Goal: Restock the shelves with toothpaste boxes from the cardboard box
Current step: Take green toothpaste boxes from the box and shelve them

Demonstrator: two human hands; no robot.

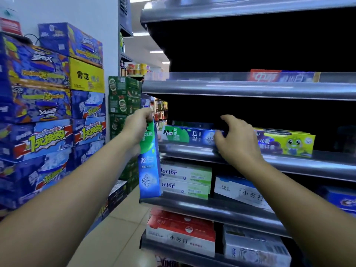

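Note:
My left hand [139,123] grips the top end of a blue-and-green Darlie toothpaste box [149,164] that hangs upright just left of the shelving. A matching Darlie box [189,134] lies flat on the middle shelf [192,151]. My right hand [236,138] is on that box's right end, with its fingers curled over the top and its thumb at the front. The cardboard box is not in view.
A yellow-green children's toothpaste box [287,142] lies to the right on the same shelf. White Doctor boxes [185,179] and red-and-white boxes [181,231] fill the lower shelves. Stacked blue drink cartons [48,105] and green beer cartons [123,97] stand at the left. The aisle floor is tiled.

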